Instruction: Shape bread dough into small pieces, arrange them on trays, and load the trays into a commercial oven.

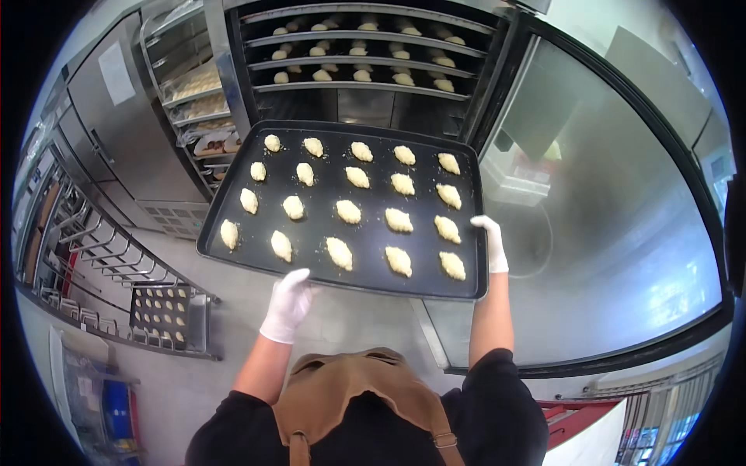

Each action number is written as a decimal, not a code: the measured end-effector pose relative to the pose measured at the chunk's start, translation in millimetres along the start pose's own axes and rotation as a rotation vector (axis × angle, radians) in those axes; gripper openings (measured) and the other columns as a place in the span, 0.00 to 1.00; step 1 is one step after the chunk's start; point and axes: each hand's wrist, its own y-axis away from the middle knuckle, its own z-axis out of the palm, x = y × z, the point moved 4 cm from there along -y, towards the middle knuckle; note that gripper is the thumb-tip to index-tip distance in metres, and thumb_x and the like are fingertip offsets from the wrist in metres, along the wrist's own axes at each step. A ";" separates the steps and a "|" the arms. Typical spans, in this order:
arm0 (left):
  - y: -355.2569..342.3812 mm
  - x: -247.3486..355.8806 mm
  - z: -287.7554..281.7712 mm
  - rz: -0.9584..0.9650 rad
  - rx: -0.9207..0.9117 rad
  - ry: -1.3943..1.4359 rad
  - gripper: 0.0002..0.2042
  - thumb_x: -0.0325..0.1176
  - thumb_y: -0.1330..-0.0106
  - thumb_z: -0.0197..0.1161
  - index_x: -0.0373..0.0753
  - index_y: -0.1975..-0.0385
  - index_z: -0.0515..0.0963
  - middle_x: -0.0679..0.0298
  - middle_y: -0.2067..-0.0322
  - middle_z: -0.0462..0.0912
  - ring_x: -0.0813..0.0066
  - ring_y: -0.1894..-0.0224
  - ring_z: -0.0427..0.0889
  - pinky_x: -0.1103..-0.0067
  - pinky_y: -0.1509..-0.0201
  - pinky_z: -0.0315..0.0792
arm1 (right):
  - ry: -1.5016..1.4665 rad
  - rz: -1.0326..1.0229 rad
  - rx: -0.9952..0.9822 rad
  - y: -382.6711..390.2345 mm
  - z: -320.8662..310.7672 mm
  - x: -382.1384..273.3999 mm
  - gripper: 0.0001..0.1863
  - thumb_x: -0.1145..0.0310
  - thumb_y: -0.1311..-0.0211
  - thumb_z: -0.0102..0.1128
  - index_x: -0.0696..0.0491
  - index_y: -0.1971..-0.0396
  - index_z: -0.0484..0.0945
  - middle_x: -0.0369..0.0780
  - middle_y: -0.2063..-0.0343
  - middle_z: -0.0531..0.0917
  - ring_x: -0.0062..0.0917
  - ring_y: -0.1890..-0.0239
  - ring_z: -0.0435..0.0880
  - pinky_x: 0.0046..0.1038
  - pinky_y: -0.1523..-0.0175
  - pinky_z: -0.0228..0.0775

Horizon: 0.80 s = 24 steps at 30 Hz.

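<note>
A large black baking tray (326,155) is held out in front of me, tilted slightly, with rows of pale, crumb-topped dough pieces (349,211) on it. My left hand (289,304), in a white glove, grips the tray's near edge, its thumb at the rim and the other fingers hidden underneath. At the right side, my gloved right hand (491,242) clasps the edge, with its fingers partly out of sight below. Just beyond the tray stands an open metal cabinet (365,106) with several loaded trays (361,60) on its racks.
The cabinet's glass door (598,210) swings wide on the right. At left are a steel fridge (132,124), a shelf rack (194,97) of bagged dough and a wheeled rack (109,248) holding another dough tray (161,311). A red-edged white unit (587,427) stands lower right.
</note>
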 end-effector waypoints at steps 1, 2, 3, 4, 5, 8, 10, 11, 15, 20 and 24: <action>-6.8 5.7 7.0 0.011 -0.023 0.004 0.17 0.22 0.32 0.54 0.27 0.44 0.76 0.50 0.49 0.85 0.59 0.53 0.88 0.69 0.45 0.84 | -0.022 0.006 -0.041 -9.1 4.5 -2.7 0.25 0.62 0.44 0.57 0.60 0.48 0.79 0.50 0.55 0.85 0.34 0.59 0.81 0.29 0.49 0.71; -12.9 9.4 15.7 0.019 -0.046 0.005 0.17 0.23 0.32 0.54 0.28 0.44 0.76 0.50 0.49 0.85 0.59 0.53 0.88 0.68 0.45 0.84 | -0.034 -0.009 -0.042 -19.3 3.4 -4.5 0.25 0.62 0.44 0.57 0.60 0.48 0.79 0.50 0.55 0.85 0.34 0.59 0.81 0.29 0.49 0.71; -17.3 13.3 23.8 0.026 -0.069 0.009 0.17 0.23 0.32 0.54 0.28 0.44 0.76 0.50 0.49 0.85 0.59 0.52 0.88 0.68 0.44 0.84 | -0.039 -0.038 -0.085 -29.2 3.8 -6.1 0.25 0.62 0.44 0.57 0.60 0.47 0.79 0.50 0.54 0.85 0.34 0.59 0.81 0.29 0.49 0.71; -21.1 17.3 30.1 0.034 -0.092 0.015 0.17 0.23 0.32 0.54 0.28 0.44 0.76 0.50 0.49 0.85 0.59 0.52 0.88 0.68 0.44 0.84 | -0.043 -0.066 -0.128 -37.2 4.1 -6.0 0.26 0.62 0.44 0.57 0.60 0.47 0.79 0.51 0.54 0.85 0.34 0.59 0.81 0.29 0.49 0.71; -24.5 19.0 36.0 0.038 -0.104 0.013 0.17 0.23 0.32 0.54 0.28 0.44 0.76 0.50 0.49 0.85 0.59 0.52 0.88 0.68 0.44 0.84 | -0.044 -0.079 -0.131 -43.4 3.5 -7.2 0.26 0.62 0.44 0.57 0.60 0.47 0.79 0.51 0.54 0.85 0.34 0.59 0.81 0.29 0.49 0.71; -30.3 22.7 50.9 0.076 -0.124 0.029 0.16 0.22 0.32 0.55 0.29 0.46 0.77 0.50 0.51 0.86 0.59 0.51 0.87 0.67 0.43 0.83 | -0.048 -0.117 -0.159 -63.4 8.1 -12.0 0.26 0.62 0.44 0.56 0.60 0.47 0.79 0.51 0.54 0.85 0.34 0.60 0.81 0.30 0.49 0.72; -37.8 23.9 49.9 0.103 -0.143 0.029 0.16 0.22 0.33 0.56 0.29 0.45 0.77 0.50 0.52 0.86 0.59 0.50 0.86 0.66 0.43 0.82 | -0.037 -0.126 -0.190 -74.2 12.9 -12.7 0.26 0.62 0.44 0.56 0.61 0.47 0.79 0.51 0.54 0.85 0.34 0.60 0.81 0.30 0.49 0.72; -45.7 23.6 43.1 0.114 -0.157 0.021 0.17 0.22 0.33 0.56 0.30 0.44 0.76 0.50 0.51 0.85 0.59 0.49 0.85 0.66 0.42 0.81 | -0.058 -0.138 -0.199 -78.5 14.3 -13.7 0.26 0.62 0.42 0.56 0.60 0.45 0.78 0.50 0.52 0.85 0.34 0.60 0.81 0.31 0.48 0.73; -74.6 23.6 56.4 0.124 -0.180 -0.013 0.16 0.26 0.31 0.56 0.29 0.45 0.76 0.52 0.51 0.85 0.60 0.52 0.86 0.68 0.45 0.82 | -0.112 -0.162 -0.207 -91.7 10.3 -17.1 0.28 0.59 0.36 0.55 0.59 0.40 0.75 0.50 0.48 0.83 0.33 0.58 0.82 0.33 0.47 0.73; -120.2 19.8 83.2 0.134 -0.215 0.053 0.16 0.26 0.31 0.56 0.29 0.46 0.76 0.52 0.53 0.85 0.59 0.53 0.86 0.68 0.44 0.82 | -0.541 -0.368 -0.866 -103.4 42.7 -3.3 0.30 0.52 0.23 0.46 0.53 0.29 0.66 0.49 0.37 0.76 0.34 0.44 0.81 0.37 0.41 0.75; -155.3 1.5 75.3 0.151 -0.149 0.066 0.14 0.26 0.31 0.56 0.30 0.47 0.76 0.51 0.53 0.85 0.59 0.52 0.85 0.69 0.45 0.82 | -0.410 -0.199 -0.612 -99.3 57.4 111.5 0.30 0.62 0.26 0.56 0.53 0.28 0.62 0.56 0.36 0.74 0.41 0.36 0.76 0.39 0.35 0.72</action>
